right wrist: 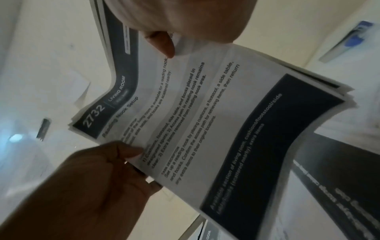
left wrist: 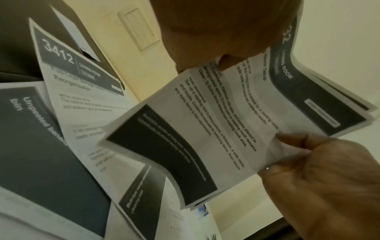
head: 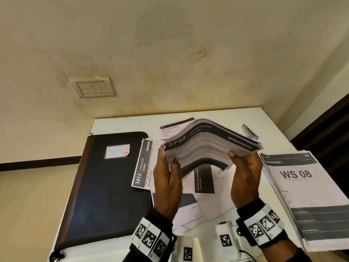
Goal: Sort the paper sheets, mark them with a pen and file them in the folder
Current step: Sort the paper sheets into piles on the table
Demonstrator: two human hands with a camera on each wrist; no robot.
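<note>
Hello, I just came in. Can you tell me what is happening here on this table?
A person is sorting printed sheets at a white table. Both the left hand and the right hand hold a bent stack of sheets above the table; its top page reads 2732, Living Room. A dark folder lies closed at the left, with sheet 3412 beside it. Another pile, headed WS 08, lies at the right. A pen rests at the far side, not in use.

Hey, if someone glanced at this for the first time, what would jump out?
A bent stack of papers headed 2732, held above the table by the left hand and right hand. Left lies a closed dark folder; right sits a pile marked WS 08.
</note>
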